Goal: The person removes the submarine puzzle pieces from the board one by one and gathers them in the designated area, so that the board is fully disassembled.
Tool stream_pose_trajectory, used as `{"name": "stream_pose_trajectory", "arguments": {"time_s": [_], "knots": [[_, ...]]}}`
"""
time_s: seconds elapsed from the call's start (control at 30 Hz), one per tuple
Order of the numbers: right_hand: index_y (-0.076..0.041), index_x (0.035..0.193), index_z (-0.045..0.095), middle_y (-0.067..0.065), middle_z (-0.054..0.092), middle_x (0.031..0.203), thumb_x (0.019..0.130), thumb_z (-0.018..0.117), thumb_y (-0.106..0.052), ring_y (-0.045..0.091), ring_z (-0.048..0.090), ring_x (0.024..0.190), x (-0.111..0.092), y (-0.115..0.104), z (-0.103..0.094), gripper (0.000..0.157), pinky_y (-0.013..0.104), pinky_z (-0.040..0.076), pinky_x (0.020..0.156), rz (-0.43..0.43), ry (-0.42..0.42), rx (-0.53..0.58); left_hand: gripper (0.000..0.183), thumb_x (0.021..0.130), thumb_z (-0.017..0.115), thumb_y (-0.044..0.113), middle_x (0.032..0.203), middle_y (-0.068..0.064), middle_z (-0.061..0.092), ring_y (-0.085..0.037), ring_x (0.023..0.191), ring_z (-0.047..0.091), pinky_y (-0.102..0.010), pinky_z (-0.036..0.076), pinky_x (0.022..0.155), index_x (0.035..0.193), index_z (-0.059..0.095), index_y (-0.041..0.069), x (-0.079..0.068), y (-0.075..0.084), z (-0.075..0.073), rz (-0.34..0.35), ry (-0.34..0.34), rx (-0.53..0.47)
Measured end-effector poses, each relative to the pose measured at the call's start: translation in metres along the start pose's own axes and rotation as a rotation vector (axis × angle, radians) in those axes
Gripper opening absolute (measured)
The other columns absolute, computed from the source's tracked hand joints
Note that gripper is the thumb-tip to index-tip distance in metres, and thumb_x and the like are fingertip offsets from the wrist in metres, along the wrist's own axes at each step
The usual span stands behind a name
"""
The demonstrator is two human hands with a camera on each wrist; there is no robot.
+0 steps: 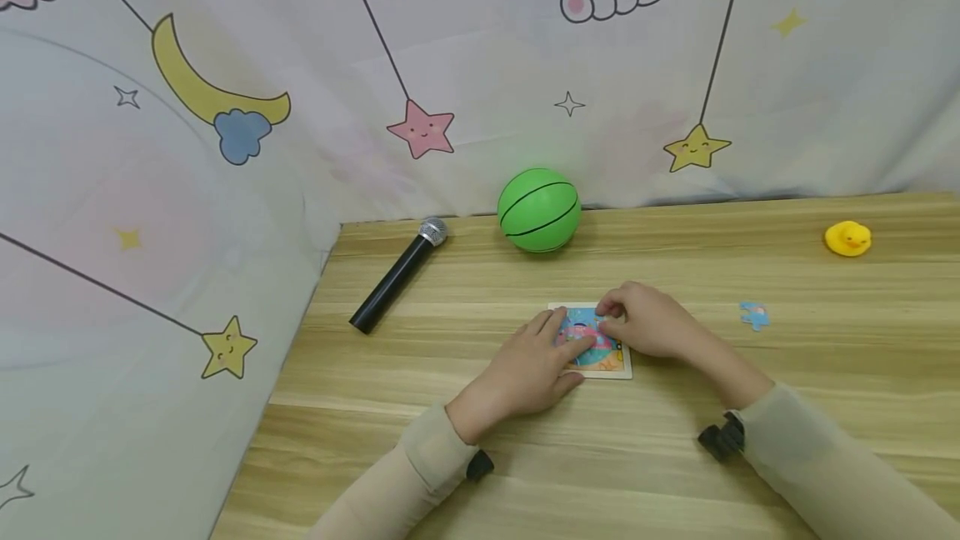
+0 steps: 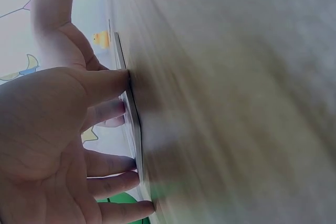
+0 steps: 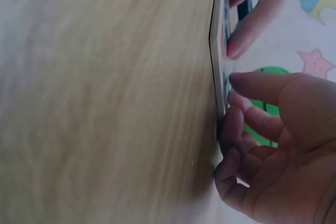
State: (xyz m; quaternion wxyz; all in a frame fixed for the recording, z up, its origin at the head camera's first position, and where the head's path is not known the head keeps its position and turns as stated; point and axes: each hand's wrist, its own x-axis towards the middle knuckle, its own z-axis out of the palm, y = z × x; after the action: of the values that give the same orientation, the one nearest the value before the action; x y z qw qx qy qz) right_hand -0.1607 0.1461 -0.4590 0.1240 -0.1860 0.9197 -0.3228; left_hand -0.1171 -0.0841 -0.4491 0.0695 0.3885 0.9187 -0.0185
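Observation:
A small jigsaw puzzle point(image 1: 611, 361) with a pink and blue picture lies in a pale frame on the table. Across its left side rests my left hand point(image 1: 528, 365), fingers spread fairly straight and fingertips on the puzzle; the thumb is at the front edge. My right hand point(image 1: 648, 322) is at the upper right part, its thumb and index finger pinching a puzzle piece low at the board, mostly hidden by the fingers. In the right wrist view the other fingers of that hand point(image 3: 231, 174) are curled beside the frame. A loose puzzle piece point(image 1: 754, 316) lies to the right.
Behind the puzzle is a green ball point(image 1: 539, 211) with black lines. A black microphone point(image 1: 397, 277) lies at the back left, and a yellow rubber duck point(image 1: 848, 238) sits at the back right. A printed curtain point(image 1: 487, 65) hangs along the table's rear edge.

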Motion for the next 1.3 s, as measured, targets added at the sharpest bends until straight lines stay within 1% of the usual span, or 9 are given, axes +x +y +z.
{"name": "stream_pose_trajectory", "arguments": {"time_s": [0.2, 0.33, 0.53, 0.63, 0.77, 0.97, 1.13, 1.3], "knots": [[-0.004, 0.105, 0.074, 0.005, 0.064, 0.097, 0.093, 0.074, -0.015, 0.02, 0.061, 0.089, 0.0, -0.003, -0.001, 0.016, 0.043, 0.053, 0.081, 0.002, -0.004, 0.01, 0.054, 0.106, 0.057, 0.048, 0.159, -0.023, 0.038, -0.034, 0.147, 0.038, -0.042, 0.034, 0.119, 0.155, 0.051, 0.028, 0.001, -0.001, 0.001, 0.014, 0.016, 0.019], [-0.004, 0.105, 0.072, 0.005, 0.065, 0.096, 0.095, 0.072, -0.014, 0.02, 0.061, 0.087, -0.001, -0.006, -0.001, 0.014, 0.042, 0.052, 0.079, 0.021, -0.004, 0.026, 0.054, 0.106, 0.057, 0.048, 0.16, -0.023, 0.038, -0.034, 0.148, 0.037, -0.042, 0.033, 0.12, 0.156, 0.051, 0.028, 0.001, 0.0, 0.0, 0.013, 0.005, 0.015], [-0.005, 0.102, 0.071, 0.001, 0.066, 0.088, 0.097, 0.07, -0.013, 0.017, 0.06, 0.078, 0.0, -0.006, -0.002, 0.009, 0.036, 0.051, 0.072, 0.035, -0.003, 0.046, 0.055, 0.105, 0.057, 0.047, 0.161, -0.022, 0.037, -0.034, 0.149, 0.035, -0.042, 0.033, 0.12, 0.156, 0.05, 0.027, 0.002, -0.001, 0.0, 0.009, -0.006, 0.015], [-0.007, 0.101, 0.071, 0.0, 0.067, 0.086, 0.097, 0.07, -0.013, 0.016, 0.06, 0.077, 0.0, -0.006, -0.002, 0.008, 0.036, 0.05, 0.071, 0.03, 0.005, 0.045, 0.055, 0.106, 0.056, 0.047, 0.161, -0.022, 0.036, -0.034, 0.149, 0.035, -0.043, 0.034, 0.119, 0.156, 0.05, 0.027, 0.001, 0.0, 0.0, 0.008, -0.003, 0.014], [-0.008, 0.1, 0.071, -0.001, 0.067, 0.086, 0.097, 0.071, -0.013, 0.016, 0.061, 0.079, -0.001, -0.005, -0.002, 0.006, 0.037, 0.051, 0.074, 0.018, 0.017, 0.055, 0.054, 0.106, 0.056, 0.046, 0.161, -0.022, 0.037, -0.034, 0.149, 0.035, -0.042, 0.033, 0.12, 0.156, 0.051, 0.026, 0.001, 0.0, -0.001, 0.01, -0.001, 0.008], [-0.01, 0.098, 0.073, -0.002, 0.07, 0.089, 0.098, 0.071, -0.014, 0.016, 0.064, 0.085, -0.006, 0.001, -0.006, 0.004, 0.04, 0.053, 0.08, 0.009, 0.028, 0.112, 0.055, 0.105, 0.057, 0.046, 0.161, -0.022, 0.036, -0.035, 0.149, 0.035, -0.043, 0.033, 0.119, 0.156, 0.051, 0.026, 0.002, 0.0, 0.0, 0.005, -0.002, -0.006], [-0.01, 0.1, 0.074, -0.002, 0.071, 0.09, 0.098, 0.071, -0.014, 0.016, 0.065, 0.085, -0.011, 0.009, -0.012, 0.005, 0.039, 0.053, 0.08, 0.013, 0.035, 0.138, 0.054, 0.105, 0.058, 0.045, 0.161, -0.023, 0.037, -0.035, 0.149, 0.035, -0.043, 0.033, 0.12, 0.155, 0.052, 0.026, 0.002, 0.0, 0.0, 0.003, 0.009, -0.01], [-0.009, 0.102, 0.075, -0.001, 0.071, 0.094, 0.099, 0.071, -0.015, 0.016, 0.066, 0.089, -0.02, 0.021, -0.021, 0.007, 0.04, 0.054, 0.083, 0.019, 0.04, 0.159, 0.054, 0.105, 0.058, 0.046, 0.161, -0.022, 0.036, -0.035, 0.149, 0.035, -0.042, 0.032, 0.12, 0.155, 0.052, 0.026, 0.002, 0.001, 0.001, -0.003, -0.002, -0.017]]}}
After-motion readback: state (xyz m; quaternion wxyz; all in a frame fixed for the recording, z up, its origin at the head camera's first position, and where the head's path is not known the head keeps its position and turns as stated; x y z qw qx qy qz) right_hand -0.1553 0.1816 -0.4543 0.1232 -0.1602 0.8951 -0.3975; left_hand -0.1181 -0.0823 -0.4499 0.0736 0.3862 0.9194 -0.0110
